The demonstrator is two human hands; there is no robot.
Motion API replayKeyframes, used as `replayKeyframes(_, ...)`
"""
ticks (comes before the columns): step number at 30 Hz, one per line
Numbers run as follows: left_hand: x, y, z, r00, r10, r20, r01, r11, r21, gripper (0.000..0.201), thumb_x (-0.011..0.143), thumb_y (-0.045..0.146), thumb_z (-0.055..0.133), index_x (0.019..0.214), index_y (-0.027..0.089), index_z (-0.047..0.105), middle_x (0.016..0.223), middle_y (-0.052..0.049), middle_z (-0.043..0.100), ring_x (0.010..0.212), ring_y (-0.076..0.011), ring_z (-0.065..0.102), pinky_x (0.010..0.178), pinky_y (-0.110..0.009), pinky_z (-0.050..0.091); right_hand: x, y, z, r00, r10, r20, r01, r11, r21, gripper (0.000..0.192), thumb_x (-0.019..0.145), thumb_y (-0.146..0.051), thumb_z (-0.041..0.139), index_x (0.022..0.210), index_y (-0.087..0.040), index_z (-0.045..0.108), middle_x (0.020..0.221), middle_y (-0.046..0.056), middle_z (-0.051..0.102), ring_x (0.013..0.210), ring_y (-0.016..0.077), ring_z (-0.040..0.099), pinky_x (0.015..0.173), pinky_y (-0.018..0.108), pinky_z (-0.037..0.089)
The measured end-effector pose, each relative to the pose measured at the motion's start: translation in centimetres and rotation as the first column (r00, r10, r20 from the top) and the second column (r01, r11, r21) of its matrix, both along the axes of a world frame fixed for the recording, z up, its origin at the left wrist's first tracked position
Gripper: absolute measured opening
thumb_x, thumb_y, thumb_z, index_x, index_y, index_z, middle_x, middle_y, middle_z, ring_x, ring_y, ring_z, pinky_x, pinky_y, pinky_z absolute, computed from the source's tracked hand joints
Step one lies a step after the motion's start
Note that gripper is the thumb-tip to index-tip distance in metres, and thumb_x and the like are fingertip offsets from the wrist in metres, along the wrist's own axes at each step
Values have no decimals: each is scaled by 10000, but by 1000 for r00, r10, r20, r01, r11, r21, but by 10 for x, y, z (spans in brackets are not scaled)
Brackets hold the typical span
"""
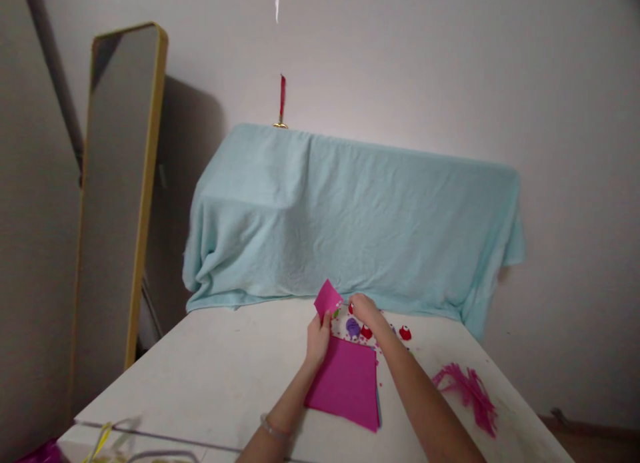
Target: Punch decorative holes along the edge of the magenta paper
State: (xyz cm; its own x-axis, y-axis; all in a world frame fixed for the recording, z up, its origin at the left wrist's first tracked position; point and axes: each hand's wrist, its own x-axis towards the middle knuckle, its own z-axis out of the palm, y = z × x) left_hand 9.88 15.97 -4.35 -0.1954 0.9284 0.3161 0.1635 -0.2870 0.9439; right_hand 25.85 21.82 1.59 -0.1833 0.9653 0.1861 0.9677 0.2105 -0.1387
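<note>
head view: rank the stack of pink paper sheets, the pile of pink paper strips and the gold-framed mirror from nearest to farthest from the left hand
1. Stack of pink paper sheets: on the white table just below the left hand, which holds a small pink paper piece.
2. Pile of pink paper strips: on the table's right side.
3. Gold-framed mirror: leaning against the wall, far left.

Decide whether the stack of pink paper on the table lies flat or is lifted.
Flat: the stack of pink paper rests on the table, edges down.
</note>
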Motion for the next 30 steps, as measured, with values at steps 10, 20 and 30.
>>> replayKeyframes(10, -2, 0, 1, 999, 28, 30, -28, 1000, -5, 469, 877, 539, 397, 784, 135, 615, 739, -83, 651, 687, -199, 553, 649, -286, 393, 3, -25, -8, 976, 25, -217, 7, 989, 147, 230, 814, -121, 502, 1027, -178, 567, 990, 90, 657, 949, 197, 619, 828, 286, 450)
replayKeyframes(20, 9, -5, 2, 999, -19, 33, 18, 999, 32, 489, 883, 551, 404, 824, 121, 628, 718, -68, 644, 648, -179, 554, 585, -258, 395, -31, -82, -39, 258, 222, -940, 51, 969, 242, 377, 756, -379, 673, 1072, -194, 585, 1014, 103, 682, 890, 235, 663, 828, 393, 519)
replayKeyframes(30, 8, -14, 14, 995, -84, -52, 89, 992, 93, 446, 888, 486, 441, 892, 99, 663, 742, -84, 674, 683, -195, 587, 626, -264, 418, -25, -83, -34, 221, 206, -953, 29, 976, 218, 388, 742, -389, 687, 1054, -179, 591, 951, 90, 696, 850, 220, 670, 794, 364, 530)
